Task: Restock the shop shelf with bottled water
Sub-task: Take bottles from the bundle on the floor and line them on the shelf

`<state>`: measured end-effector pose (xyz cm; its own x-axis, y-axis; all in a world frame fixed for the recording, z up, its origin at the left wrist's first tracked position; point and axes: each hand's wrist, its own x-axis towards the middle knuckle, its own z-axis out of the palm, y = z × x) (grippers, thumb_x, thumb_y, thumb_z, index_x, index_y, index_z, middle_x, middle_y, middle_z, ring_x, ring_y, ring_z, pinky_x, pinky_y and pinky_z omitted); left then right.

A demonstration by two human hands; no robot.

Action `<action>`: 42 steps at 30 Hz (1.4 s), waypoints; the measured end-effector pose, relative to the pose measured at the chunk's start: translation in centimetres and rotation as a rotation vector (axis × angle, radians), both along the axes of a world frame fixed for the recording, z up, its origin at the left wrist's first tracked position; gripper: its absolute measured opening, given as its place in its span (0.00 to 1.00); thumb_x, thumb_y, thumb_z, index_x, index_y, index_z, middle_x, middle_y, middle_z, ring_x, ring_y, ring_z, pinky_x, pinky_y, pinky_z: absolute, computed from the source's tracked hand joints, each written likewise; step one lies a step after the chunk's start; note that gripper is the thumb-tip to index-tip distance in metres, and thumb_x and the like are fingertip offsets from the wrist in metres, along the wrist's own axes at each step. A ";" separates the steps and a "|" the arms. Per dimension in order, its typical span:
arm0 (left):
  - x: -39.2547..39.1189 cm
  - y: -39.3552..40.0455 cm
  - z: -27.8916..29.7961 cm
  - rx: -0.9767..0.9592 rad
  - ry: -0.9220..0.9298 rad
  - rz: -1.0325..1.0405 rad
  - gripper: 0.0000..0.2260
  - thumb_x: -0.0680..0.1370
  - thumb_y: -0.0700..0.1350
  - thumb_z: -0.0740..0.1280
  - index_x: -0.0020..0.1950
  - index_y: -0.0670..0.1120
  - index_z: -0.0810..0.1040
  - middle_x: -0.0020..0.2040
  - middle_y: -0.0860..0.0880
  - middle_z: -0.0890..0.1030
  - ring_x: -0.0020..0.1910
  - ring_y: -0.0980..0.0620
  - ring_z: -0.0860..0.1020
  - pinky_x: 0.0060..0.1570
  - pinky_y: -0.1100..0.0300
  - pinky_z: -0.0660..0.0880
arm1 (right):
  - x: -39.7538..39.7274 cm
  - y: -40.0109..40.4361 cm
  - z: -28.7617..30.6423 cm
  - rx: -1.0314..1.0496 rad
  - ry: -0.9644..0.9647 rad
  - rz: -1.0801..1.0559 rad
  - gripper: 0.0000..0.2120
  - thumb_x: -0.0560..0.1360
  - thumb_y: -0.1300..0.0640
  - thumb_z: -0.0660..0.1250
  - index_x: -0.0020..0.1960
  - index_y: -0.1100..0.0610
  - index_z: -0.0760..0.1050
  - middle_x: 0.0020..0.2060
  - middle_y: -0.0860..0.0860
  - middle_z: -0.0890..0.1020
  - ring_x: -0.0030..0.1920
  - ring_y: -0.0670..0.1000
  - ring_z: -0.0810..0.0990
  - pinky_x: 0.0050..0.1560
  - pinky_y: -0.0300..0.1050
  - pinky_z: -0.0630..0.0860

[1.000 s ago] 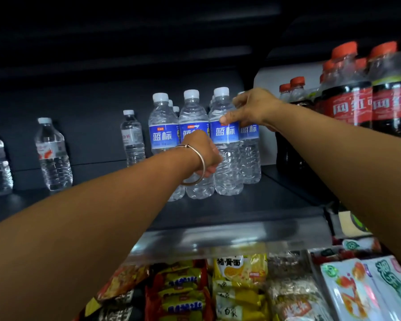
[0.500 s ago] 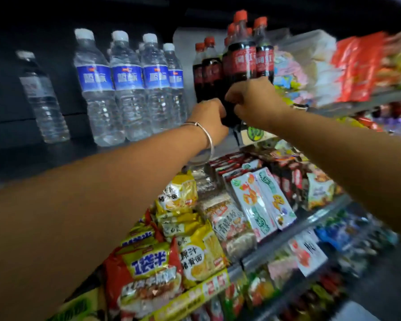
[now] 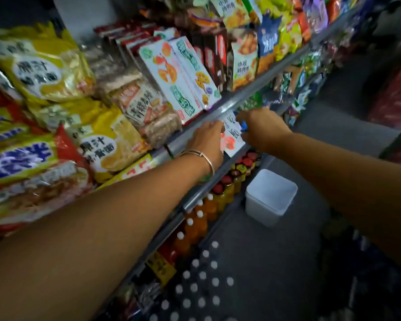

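Both hands blurred, left hand (image 3: 207,140) and right hand (image 3: 261,129) flank a paper tag (image 3: 232,135) at the shelf edge (image 3: 252,89), grips indiscernible, white bottle caps (image 3: 202,286) dim below.

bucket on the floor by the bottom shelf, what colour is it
White. The bucket shows best in the head view, standing beside the orange drink bottles.

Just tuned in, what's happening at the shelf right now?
Neither hand carries a bottle. The left hand and right hand are both down in front of the snack shelf rail, either side of a paper tag hanging there; motion blur hides whether they touch it. A cluster of white-capped bottles stands on the floor below, beside a white tub.
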<state>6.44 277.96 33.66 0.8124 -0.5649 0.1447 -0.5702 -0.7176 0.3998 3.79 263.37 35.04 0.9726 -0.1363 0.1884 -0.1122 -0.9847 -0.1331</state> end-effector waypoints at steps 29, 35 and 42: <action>7.1 -0.7 -67.6 0.387 0.570 0.219 0.25 0.73 0.42 0.69 0.68 0.44 0.64 0.67 0.42 0.65 0.68 0.40 0.64 0.65 0.45 0.65 | 7.2 1.6 -72.7 0.448 0.692 -0.049 0.35 0.69 0.56 0.74 0.70 0.57 0.61 0.64 0.58 0.73 0.64 0.60 0.71 0.61 0.52 0.71; 7.7 0.1 -70.1 0.415 0.603 0.218 0.26 0.73 0.45 0.70 0.68 0.46 0.64 0.67 0.44 0.65 0.68 0.41 0.64 0.65 0.44 0.65 | 7.9 2.2 -76.3 0.672 0.587 -0.107 0.35 0.67 0.60 0.76 0.70 0.54 0.64 0.64 0.56 0.74 0.64 0.58 0.72 0.60 0.46 0.69; 7.5 -0.4 -68.5 0.425 0.616 0.191 0.30 0.70 0.48 0.72 0.68 0.47 0.63 0.68 0.45 0.65 0.68 0.42 0.63 0.65 0.45 0.64 | 6.9 1.4 -74.7 0.668 0.525 -0.117 0.30 0.66 0.59 0.76 0.64 0.54 0.68 0.57 0.55 0.78 0.58 0.56 0.76 0.51 0.43 0.69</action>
<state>13.92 277.55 -34.82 0.7647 -0.3129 -0.5634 -0.1854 -0.9440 0.2728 10.72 264.78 -39.67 0.8842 -0.1631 -0.4376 -0.4174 -0.6966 -0.5836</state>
